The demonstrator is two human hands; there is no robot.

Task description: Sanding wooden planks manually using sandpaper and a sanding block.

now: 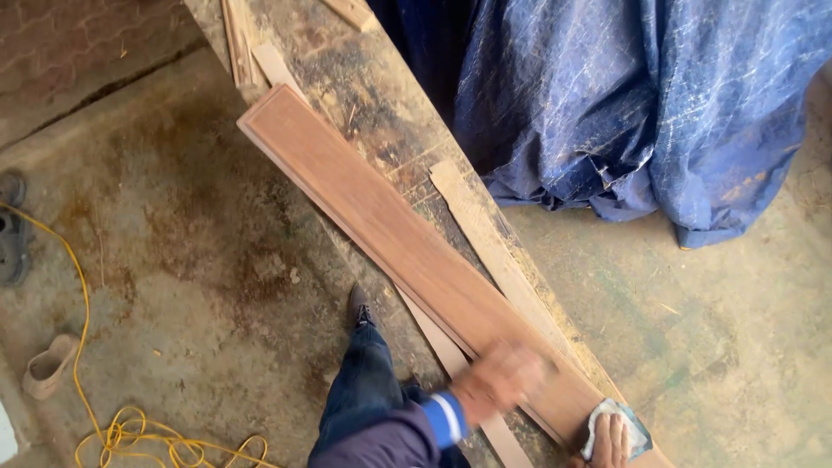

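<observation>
Board (407, 251), long reddish-brown one, lies diagonally along my rough workbench (381, 113), running from right by my hands up and away to the left. My left hand (498, 380) is on its near end, too blurred to make out the fingers, so can't tell if they're spread or curled. My right hand (612, 440) sits at the bottom edge, fingers together, pressed down on a whitish cloth (614, 418) at the board's near end. Thin pale strips (485, 234) lie alongside the board on the bench. My shoe (358, 305) is on the stained concrete below, a yellow cord (130, 429) coiled off to the left. Farther back, a crumpled blue tarp (633, 95) is heaped beside the bench
</observation>
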